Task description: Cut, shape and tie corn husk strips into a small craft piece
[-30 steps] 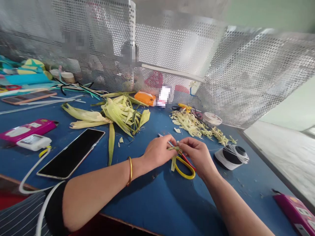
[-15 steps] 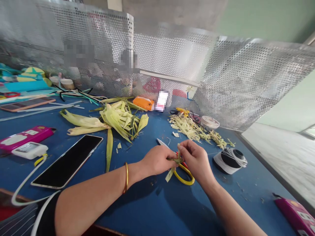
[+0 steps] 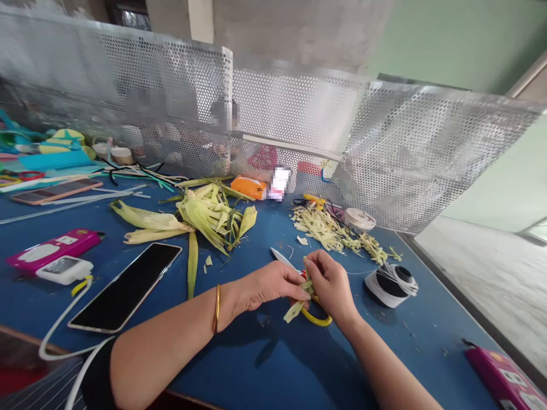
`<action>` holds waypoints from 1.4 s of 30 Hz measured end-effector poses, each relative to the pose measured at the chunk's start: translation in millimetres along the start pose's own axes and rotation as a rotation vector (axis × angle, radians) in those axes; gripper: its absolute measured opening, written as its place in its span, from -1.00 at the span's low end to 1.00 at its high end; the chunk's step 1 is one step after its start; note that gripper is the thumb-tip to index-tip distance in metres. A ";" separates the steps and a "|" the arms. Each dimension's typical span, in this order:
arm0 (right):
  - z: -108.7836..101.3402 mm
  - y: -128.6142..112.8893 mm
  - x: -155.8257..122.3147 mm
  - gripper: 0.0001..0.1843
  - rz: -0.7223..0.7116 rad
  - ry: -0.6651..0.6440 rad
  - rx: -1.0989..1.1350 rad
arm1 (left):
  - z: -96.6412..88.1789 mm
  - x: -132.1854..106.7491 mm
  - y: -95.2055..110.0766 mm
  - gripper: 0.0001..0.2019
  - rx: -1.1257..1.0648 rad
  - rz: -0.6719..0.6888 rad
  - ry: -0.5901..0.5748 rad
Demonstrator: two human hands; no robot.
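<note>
Pinching a pale green husk strip [image 3: 294, 311] between them, the left hand [image 3: 276, 285] and right hand [image 3: 332, 285] hover over scissors [image 3: 321, 322] on the bench [image 3: 243, 359]; it looks light, limp (probably easily torn), best held near its bunched middle.

This looks like a craft workshop. By the clock from the wearer, a blue worktable [image 3: 239, 367] carries materials: corn husks [image 3: 209, 213] at eleven, shredded husk [image 3: 318, 225] towards one, a spool of cord [image 3: 390, 286] between one and two, teal sheeting [image 3: 57, 161] between ten and eleven. Scissors [image 3: 318, 322] lie at twelve. Past them stands a perforated metal partition [image 3: 294, 108], with concrete wall [image 3: 290, 34] beyond.
</note>
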State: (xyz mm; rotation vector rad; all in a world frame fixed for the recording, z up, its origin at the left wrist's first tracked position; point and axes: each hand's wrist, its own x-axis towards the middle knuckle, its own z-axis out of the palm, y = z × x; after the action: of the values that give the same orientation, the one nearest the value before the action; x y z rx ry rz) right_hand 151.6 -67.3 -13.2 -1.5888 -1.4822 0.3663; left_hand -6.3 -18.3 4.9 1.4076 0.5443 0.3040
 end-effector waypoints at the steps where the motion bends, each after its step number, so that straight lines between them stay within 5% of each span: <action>1: 0.2 -0.1 -0.1 -0.75 0.002 -0.007 0.016 | 1.2 -0.6 1.7 -0.83 -0.026 -0.012 0.011; 7: 0.6 -1.4 0.0 -0.76 0.001 -0.046 0.094 | 5.3 -0.2 1.7 -0.65 -0.077 -0.058 0.120; 16: 5.0 -0.4 0.0 -0.74 0.049 -0.048 0.214 | 10.9 3.8 -5.9 -0.68 -0.020 -0.068 0.132; 20: 0.9 6.6 5.7 -0.67 0.182 0.148 0.359 | 5.1 4.9 3.0 -0.73 -0.115 -0.050 0.293; 23: -0.6 8.2 8.2 -0.56 0.365 0.007 0.587 | -0.2 7.3 4.2 -0.74 -0.152 -0.035 0.369; 26: 2.5 6.8 5.3 -0.57 0.472 -0.196 0.750 | -0.9 9.1 1.1 -0.74 -0.144 -0.048 0.339; 33: 8.9 6.5 -0.7 -0.57 0.483 0.020 0.812 | 1.9 10.7 -3.4 -0.80 -0.107 -0.039 0.300; 42: 8.9 8.6 2.5 -0.57 0.444 0.024 0.726 | 0.3 9.8 -2.6 -0.79 -0.122 -0.069 0.272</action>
State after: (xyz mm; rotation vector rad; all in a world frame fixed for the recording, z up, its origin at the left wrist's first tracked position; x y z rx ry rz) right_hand 151.2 -60.4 -23.7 -1.2854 -0.8084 1.0052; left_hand 1.8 -14.0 0.7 1.2333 0.7830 0.4694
